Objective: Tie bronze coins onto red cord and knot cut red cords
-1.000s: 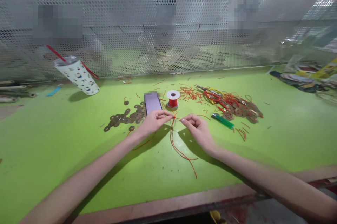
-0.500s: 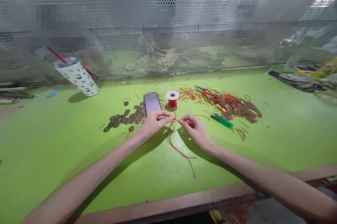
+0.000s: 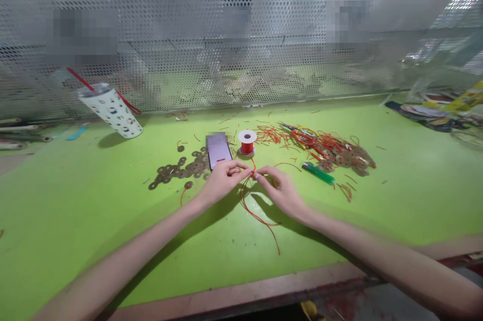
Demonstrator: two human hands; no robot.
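My left hand [image 3: 223, 178] and my right hand [image 3: 279, 188] meet fingertip to fingertip over the green table [image 3: 75, 210]. Both pinch a thin red cord [image 3: 256, 215] that loops down from the fingers and trails toward me. A small spool of red cord [image 3: 247, 142] stands just beyond the hands. Beside it lies a phone [image 3: 219, 150], screen up. A scatter of loose brass coins [image 3: 177, 169] lies left of the phone.
A pile of coins tied with red cord [image 3: 341, 155] and scissors [image 3: 300, 134] lie at the right, with a green lighter [image 3: 319, 173] nearer. A tilted patterned cup with a red straw [image 3: 109, 108] stands at the left. A perforated metal screen [image 3: 241, 34] closes the back.
My two hands have drawn together until their fingertips almost touch. The cord loop below them has shifted slightly toward the left.
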